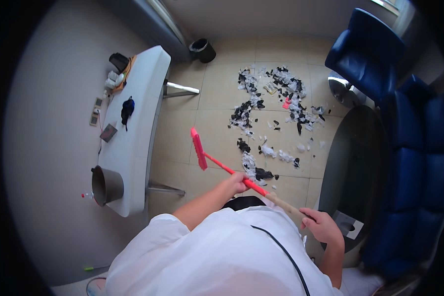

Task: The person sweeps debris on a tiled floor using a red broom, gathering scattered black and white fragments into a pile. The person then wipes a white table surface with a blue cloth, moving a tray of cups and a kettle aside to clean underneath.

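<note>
A long-handled broom (222, 167) slants across the front of my body. Its narrow pink head (198, 149) has a jagged edge and hangs over the tiles at the left; whether it touches the floor I cannot tell. My left hand (239, 182) is wrapped around the red part of the handle. Near the beige end of the handle, my right hand (321, 226) grips it beside my hip. Scraps of white and black torn material, perhaps plastic or paper (268, 150), lie strewn over the floor ahead, with a small pink piece (286, 103) among them.
A white table (133, 162) along the left wall bears a bucket (109, 186) and a dark pouch (127, 111). A black waste bin (203, 51) stands at the back. To the right are a dark oval table (351, 166), a blue armchair (370, 48) and a blue sofa (414, 174).
</note>
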`<state>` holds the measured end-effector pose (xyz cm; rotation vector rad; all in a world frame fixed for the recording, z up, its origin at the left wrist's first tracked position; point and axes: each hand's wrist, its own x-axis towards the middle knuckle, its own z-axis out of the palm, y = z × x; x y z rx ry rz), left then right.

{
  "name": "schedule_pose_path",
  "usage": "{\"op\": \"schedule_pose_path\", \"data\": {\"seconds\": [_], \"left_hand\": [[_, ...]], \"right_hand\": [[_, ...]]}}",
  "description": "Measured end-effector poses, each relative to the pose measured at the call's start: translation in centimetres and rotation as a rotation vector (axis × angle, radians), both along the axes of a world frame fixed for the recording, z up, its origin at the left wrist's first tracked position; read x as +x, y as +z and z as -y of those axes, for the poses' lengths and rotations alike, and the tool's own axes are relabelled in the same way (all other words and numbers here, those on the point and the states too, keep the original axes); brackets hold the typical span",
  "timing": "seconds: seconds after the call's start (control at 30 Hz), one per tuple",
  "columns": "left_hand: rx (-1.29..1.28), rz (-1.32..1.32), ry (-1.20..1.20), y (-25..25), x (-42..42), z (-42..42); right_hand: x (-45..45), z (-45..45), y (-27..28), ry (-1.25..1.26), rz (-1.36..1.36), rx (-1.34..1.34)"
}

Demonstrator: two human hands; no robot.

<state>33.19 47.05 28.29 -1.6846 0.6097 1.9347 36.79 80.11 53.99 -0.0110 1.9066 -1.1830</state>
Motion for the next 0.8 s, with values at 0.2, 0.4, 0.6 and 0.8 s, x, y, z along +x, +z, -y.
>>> {"op": "schedule_pose_path", "data": {"seconds": [0.2,0.4,0.6,0.8], "left_hand": [[0.075,-0.063,-0.111,0.9,-0.7,3.9],[0.152,-0.122,-0.415,0.8,-3.3,6.3],[0.287,-0.157,-1.053,3.8,-3.8,12.4],[0.610,-0.115,-1.402,2.3,-4.7,14.6]], "right_hand": [[2.1,2.3,0.1,0.207,-0.133,0.138],[6.7,11.9,-4.2,0.226,0.134,0.429],[13.9,27.9,-10.9,-0.492,0.386,0.007],[19.0,37.5,-6.8,-0.954,0.453,-0.068]]}}
